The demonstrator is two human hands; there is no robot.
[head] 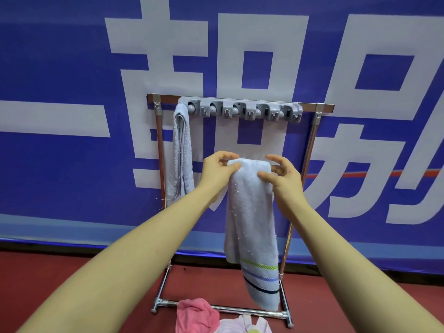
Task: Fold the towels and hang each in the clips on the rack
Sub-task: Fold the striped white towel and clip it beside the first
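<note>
A pale blue folded towel (251, 219) with green, violet and dark stripes near its lower end hangs from my two hands in front of the rack. My left hand (217, 173) pinches its top left corner. My right hand (281, 175) pinches its top right edge with thumb and fingers. A grey clip bar (242, 111) with several clips runs along the top of the chrome rack (312, 140). Another pale towel (181, 155) hangs folded from the leftmost clip.
A pink towel (195, 314) and a light pinkish towel (242, 325) lie on the red floor by the rack's base bar (225, 308). A large blue banner (72, 68) with white characters stands right behind the rack.
</note>
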